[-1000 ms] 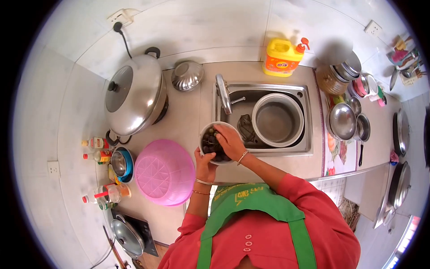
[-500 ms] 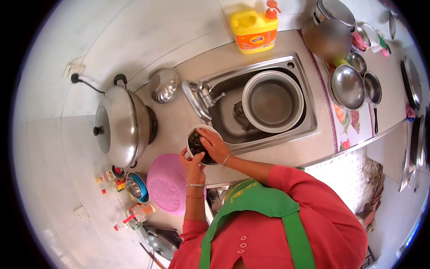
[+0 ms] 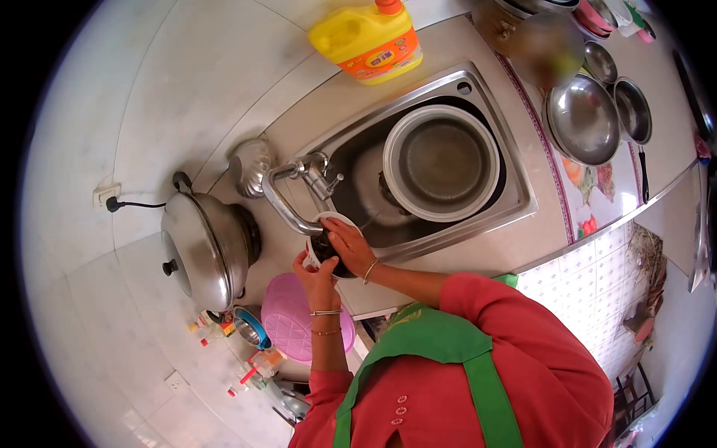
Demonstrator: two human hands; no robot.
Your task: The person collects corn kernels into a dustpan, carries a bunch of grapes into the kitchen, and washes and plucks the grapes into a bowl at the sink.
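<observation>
A small white bowl (image 3: 311, 257) with dark, wet-looking pieces (image 3: 323, 245) inside is held tilted at the sink's near left corner, close under the faucet spout. My left hand (image 3: 317, 275) grips its near left side, with the thumb at the rim. Across the bowl's right side lies my right hand (image 3: 351, 245), its fingers over the rim and the dark contents; the fingertips are partly hidden. In the steel sink (image 3: 366, 175) stands a large round metal pot (image 3: 442, 164) with what looks like water in it. A dark scrap (image 3: 387, 190) shows beside the pot.
The chrome faucet (image 3: 287, 198) reaches over the bowl. A lidded electric wok (image 3: 198, 250) and a pink plastic basket (image 3: 291, 321) stand at left. A yellow detergent jug (image 3: 373, 46) is behind the sink. Metal bowls (image 3: 582, 119) and a small pan (image 3: 633, 112) sit at right.
My view has turned and shifted, so the sink and jug appear tilted. The bowl, still in both hands, is now nearer the spout's end. The pot covers more of the dark scrap.
</observation>
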